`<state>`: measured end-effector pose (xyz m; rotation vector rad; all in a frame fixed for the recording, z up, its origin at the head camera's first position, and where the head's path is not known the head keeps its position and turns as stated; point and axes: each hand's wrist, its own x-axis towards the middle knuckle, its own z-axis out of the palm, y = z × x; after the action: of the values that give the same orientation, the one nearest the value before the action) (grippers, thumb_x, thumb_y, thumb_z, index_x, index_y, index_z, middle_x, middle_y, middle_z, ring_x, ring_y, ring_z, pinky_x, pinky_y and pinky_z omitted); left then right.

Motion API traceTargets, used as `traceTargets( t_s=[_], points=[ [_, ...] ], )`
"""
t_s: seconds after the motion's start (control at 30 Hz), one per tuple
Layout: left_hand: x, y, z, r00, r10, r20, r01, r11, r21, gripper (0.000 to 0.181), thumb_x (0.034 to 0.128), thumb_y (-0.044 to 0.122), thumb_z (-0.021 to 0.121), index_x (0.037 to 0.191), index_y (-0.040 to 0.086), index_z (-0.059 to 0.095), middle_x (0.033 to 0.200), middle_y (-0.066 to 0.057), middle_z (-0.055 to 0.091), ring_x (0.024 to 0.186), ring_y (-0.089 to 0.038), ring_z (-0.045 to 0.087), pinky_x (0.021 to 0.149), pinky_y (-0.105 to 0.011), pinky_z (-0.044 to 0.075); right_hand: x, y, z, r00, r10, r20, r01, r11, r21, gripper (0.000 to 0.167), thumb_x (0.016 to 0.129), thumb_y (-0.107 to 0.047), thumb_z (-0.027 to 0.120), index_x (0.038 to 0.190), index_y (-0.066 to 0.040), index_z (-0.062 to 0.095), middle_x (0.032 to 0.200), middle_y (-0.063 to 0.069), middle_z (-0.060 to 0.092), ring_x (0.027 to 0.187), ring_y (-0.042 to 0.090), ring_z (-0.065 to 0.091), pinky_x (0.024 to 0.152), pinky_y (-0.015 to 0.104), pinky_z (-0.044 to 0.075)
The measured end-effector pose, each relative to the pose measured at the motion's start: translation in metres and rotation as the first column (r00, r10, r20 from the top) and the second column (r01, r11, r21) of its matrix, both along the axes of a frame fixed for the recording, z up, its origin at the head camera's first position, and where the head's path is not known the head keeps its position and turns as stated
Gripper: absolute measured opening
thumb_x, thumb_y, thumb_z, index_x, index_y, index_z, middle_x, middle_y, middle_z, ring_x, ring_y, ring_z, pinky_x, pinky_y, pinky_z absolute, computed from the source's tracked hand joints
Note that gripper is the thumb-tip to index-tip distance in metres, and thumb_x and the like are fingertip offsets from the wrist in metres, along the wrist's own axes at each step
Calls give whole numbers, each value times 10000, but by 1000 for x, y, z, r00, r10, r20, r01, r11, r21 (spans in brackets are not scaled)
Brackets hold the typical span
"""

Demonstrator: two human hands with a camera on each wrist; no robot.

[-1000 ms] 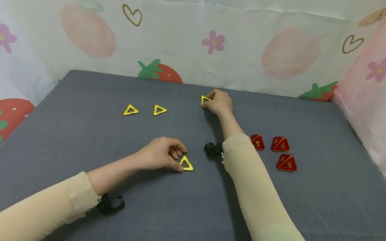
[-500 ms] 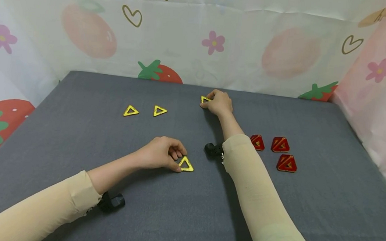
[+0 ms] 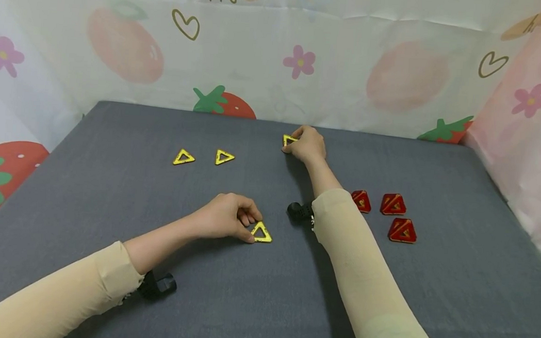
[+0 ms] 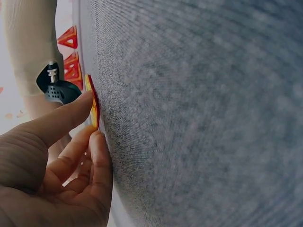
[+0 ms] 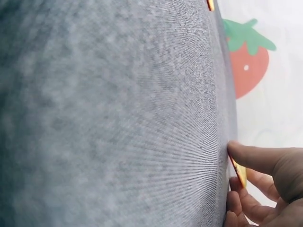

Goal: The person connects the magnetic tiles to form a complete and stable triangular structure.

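My left hand (image 3: 226,215) pinches a yellow triangle tile (image 3: 265,238) with an open centre, lying on the cloth near the middle of the table. In the left wrist view the thumb is on the face of this tile (image 4: 93,111), fingertips at its edge. Farther back, my right hand (image 3: 308,144) holds another yellow triangle tile (image 3: 287,139) by thumb and fingers, partly covering it. The right wrist view shows that tile (image 5: 240,173) between thumb and fingers, with a reddish edge. Two more yellow tiles, one on the left (image 3: 184,157) and one beside it (image 3: 224,157), lie apart at the back left.
Three red triangle pieces lie right of the right forearm: a back one (image 3: 393,204), a front one (image 3: 402,231) and one partly behind the sleeve (image 3: 361,201). Grey cloth (image 3: 262,303) covers the table. A printed curtain (image 3: 344,34) stands along the back edge.
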<state>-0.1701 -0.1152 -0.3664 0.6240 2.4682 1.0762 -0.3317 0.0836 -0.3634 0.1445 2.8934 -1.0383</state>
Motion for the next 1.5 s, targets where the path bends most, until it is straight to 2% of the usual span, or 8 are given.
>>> traceTargets(
  t_s=[0.27, 0.43, 0.63, 0.8, 0.97, 1.1, 1.3, 1.5],
  points=[
    [0, 0, -1, 1000, 1, 5, -1, 1000, 0, 341, 726, 120, 873, 1039, 110, 738, 924, -29, 710, 805, -68, 604, 738, -233, 524, 2, -4, 7, 998, -24, -52, 20, 997, -71, 371, 856, -87, 752, 1218, -118, 678, 1280, 132, 641, 1130, 333, 587, 938, 413, 522],
    [0, 0, -1, 1000, 0, 1, 0, 1000, 1, 336, 726, 118, 873, 1034, 102, 739, 919, -33, 710, 804, -69, 604, 734, -232, 521, 6, -6, 20, 995, 26, -92, -39, 988, -149, 300, 890, -44, 701, 1183, -104, 707, 1197, 157, 692, 1015, 311, 661, 812, 349, 575],
    [0, 0, 0, 1000, 5, 9, -5, 1000, -1, 324, 727, 123, 872, 1024, 111, 742, 919, -27, 709, 803, -71, 603, 741, -239, 521, 17, -4, 43, 983, 132, -130, -165, 943, -288, 307, 898, -35, 697, 1205, -49, 684, 1120, 200, 705, 963, 328, 719, 856, 379, 603],
    [0, -1, 1, 1000, -2, 7, 2, 1000, -4, 323, 733, 124, 868, 1030, 114, 741, 930, -28, 708, 812, -74, 602, 745, -241, 519, 34, -3, 63, 958, 224, -181, -269, 922, -279, 288, 875, -71, 737, 1162, -90, 714, 1034, 159, 711, 896, 268, 724, 779, 288, 607],
    [0, 0, 1, 1000, -5, 14, 5, 1000, -8, 315, 742, 121, 861, 1033, 115, 739, 932, -27, 703, 814, -80, 600, 744, -245, 516, 58, -1, 74, 904, 338, -261, -397, 891, -221, 261, 854, -98, 768, 1113, -101, 737, 958, 136, 733, 813, 198, 711, 749, 282, 607],
    [0, 1, 1, 1000, -8, 17, 8, 1000, -7, 305, 746, 123, 859, 1026, 116, 740, 932, -26, 707, 811, -80, 604, 742, -245, 518, 80, 3, 75, 875, 396, -278, -457, 866, -203, 245, 845, -120, 781, 1088, -116, 746, 923, 99, 726, 801, 160, 704, 746, 286, 607],
    [-1, 1, 1, 1000, -3, 19, 4, 1000, -14, 299, 743, 126, 863, 1015, 114, 739, 926, -22, 705, 808, -82, 603, 742, -244, 517, 109, 12, 66, 865, 449, -224, -490, 851, -190, 251, 839, -162, 794, 1084, -171, 742, 912, 42, 726, 793, 125, 711, 717, 291, 600],
    [0, 1, 1, 1000, 5, 9, -4, 1000, -20, 297, 733, 123, 869, 1001, 115, 741, 912, -17, 705, 803, -81, 602, 741, -242, 515, 128, 24, 50, 851, 493, -182, -521, 839, -161, 243, 822, -168, 807, 1057, -174, 747, 926, 22, 740, 810, 114, 705, 707, 287, 582]
  ],
)
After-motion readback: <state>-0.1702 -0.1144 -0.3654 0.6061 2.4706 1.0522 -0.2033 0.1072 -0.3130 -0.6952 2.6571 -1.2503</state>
